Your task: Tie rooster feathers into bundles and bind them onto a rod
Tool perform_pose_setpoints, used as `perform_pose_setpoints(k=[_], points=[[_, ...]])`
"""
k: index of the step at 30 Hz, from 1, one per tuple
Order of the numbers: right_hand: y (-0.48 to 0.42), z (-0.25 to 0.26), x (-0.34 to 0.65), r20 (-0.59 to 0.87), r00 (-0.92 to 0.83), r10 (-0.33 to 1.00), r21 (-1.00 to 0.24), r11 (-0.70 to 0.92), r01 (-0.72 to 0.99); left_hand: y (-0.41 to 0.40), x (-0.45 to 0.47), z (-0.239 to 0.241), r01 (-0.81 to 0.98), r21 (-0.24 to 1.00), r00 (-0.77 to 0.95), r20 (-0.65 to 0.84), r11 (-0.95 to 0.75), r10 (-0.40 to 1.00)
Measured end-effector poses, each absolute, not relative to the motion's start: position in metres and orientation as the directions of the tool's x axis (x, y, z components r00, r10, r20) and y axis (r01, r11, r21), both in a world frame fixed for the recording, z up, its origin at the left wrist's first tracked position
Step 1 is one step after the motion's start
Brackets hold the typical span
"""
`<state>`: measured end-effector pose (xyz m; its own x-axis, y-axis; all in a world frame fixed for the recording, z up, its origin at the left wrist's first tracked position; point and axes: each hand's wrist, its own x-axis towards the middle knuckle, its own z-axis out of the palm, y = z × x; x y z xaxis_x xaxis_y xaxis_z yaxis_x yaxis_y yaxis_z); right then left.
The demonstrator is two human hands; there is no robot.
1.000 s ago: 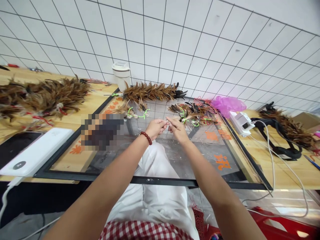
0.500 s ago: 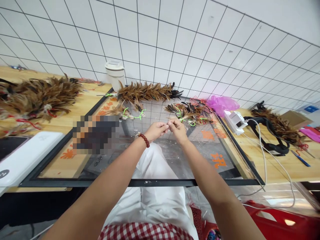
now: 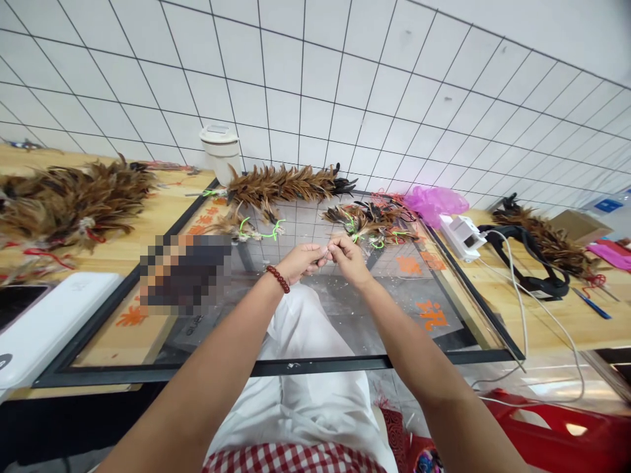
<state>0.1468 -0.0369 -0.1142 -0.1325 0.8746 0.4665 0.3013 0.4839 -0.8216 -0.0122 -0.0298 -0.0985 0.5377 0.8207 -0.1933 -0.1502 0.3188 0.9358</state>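
Above the framed glass panel point(image 3: 315, 309), my left hand point(image 3: 304, 261) and my right hand point(image 3: 348, 257) meet fingertip to fingertip. Both are closed in a pinch. What lies between the fingers is too small to make out. Just behind my right hand is a bunch of brown and black feathers point(image 3: 379, 220) with bright green ties. Left of it, smaller feather tufts point(image 3: 246, 226) with green ties rest on the glass. A long brown feather bundle point(image 3: 283, 184) lies along the back edge of the frame.
A white lidded bin point(image 3: 219, 152) stands at the back. More feather bundles lie at left point(image 3: 93, 197) and right point(image 3: 542, 236). At right are a pink plastic bag point(image 3: 436, 202), a white plug adapter point(image 3: 463, 236), a black strap point(image 3: 535, 263) and a blue pen point(image 3: 593, 305). A white device point(image 3: 59, 322) sits at left.
The view has shifted slightly. My hands stay together over the glass, with the left thumb and fingers a little differently posed. The feathers have not moved on the table.
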Motion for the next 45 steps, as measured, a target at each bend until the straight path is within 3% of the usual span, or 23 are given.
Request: perform_pose_setpoints(k=[8, 11, 13, 15, 17, 21, 24, 27, 29, 31, 33, 38, 40, 42, 44, 45], points=[[-0.033, -0.120, 0.146, 0.393, -0.038, 0.919, -0.897, 0.392, 0.202, -0.031, -0.009, -0.100, -0.226, 0.940, 0.468, -0.127, 0.257, 0.875], [-0.025, -0.122, 0.159, 0.391, -0.042, 0.920, -0.854, 0.379, 0.357, -0.031, -0.006, -0.102, -0.291, 0.925, 0.392, -0.116, 0.242, 0.913], [-0.017, -0.120, 0.175, 0.437, -0.060, 0.898, -0.704, 0.383, 0.598, -0.030, -0.005, -0.103, -0.328, 0.911, 0.340, -0.133, 0.250, 0.931], [-0.010, -0.114, 0.193, 0.438, -0.102, 0.893, -0.463, 0.321, 0.826, -0.029, -0.005, -0.103, -0.363, 0.894, 0.306, -0.152, 0.263, 0.940], [-0.004, -0.107, 0.211, 0.361, -0.152, 0.920, -0.208, 0.239, 0.948, -0.028, -0.006, -0.103, -0.394, 0.878, 0.302, -0.157, 0.273, 0.940], [-0.006, -0.085, 0.242, 0.309, -0.135, 0.942, 0.110, 0.106, 0.988, -0.028, -0.006, -0.104, -0.423, 0.862, 0.302, -0.155, 0.278, 0.941], [-0.013, -0.065, 0.259, 0.367, -0.064, 0.928, 0.226, -0.022, 0.974, -0.028, -0.005, -0.104, -0.433, 0.857, 0.289, -0.161, 0.279, 0.944], [-0.017, -0.046, 0.263, 0.178, -0.020, 0.984, 0.300, -0.035, 0.953, -0.028, -0.003, -0.104, -0.451, 0.851, 0.268, -0.157, 0.268, 0.951], [-0.013, -0.038, 0.255, -0.051, -0.029, 0.998, 0.251, 0.041, 0.967, -0.027, -0.002, -0.105, -0.463, 0.848, 0.250, -0.153, 0.257, 0.956], [-0.005, -0.038, 0.238, -0.152, -0.101, 0.983, 0.113, 0.119, 0.986, -0.026, -0.001, -0.106, -0.477, 0.844, 0.230, -0.151, 0.247, 0.961], [0.005, -0.046, 0.215, -0.083, -0.140, 0.987, 0.004, 0.141, 0.990, -0.025, 0.000, -0.107, -0.490, 0.837, 0.217, -0.153, 0.243, 0.964], [0.023, -0.079, 0.173, 0.110, -0.050, 0.993, -0.149, 0.066, 0.987, -0.025, -0.001, -0.105, -0.516, 0.819, 0.217, -0.159, 0.252, 0.963], [0.026, -0.086, 0.169, 0.157, -0.025, 0.987, -0.301, 0.072, 0.951, -0.025, -0.001, -0.104, -0.529, 0.808, 0.216, -0.166, 0.259, 0.962], [0.024, -0.087, 0.167, 0.232, 0.048, 0.971, -0.585, 0.100, 0.805, -0.026, -0.002, -0.102, -0.546, 0.793, 0.220, -0.177, 0.271, 0.959], [0.018, -0.088, 0.163, 0.281, 0.125, 0.952, -0.853, 0.188, 0.487, -0.026, -0.001, -0.101, -0.569, 0.774, 0.219, -0.182, 0.277, 0.959], [0.013, -0.089, 0.159, 0.298, 0.139, 0.944, -0.913, 0.239, 0.332, -0.026, -0.001, -0.101, -0.582, 0.765, 0.214, -0.184, 0.276, 0.960]])
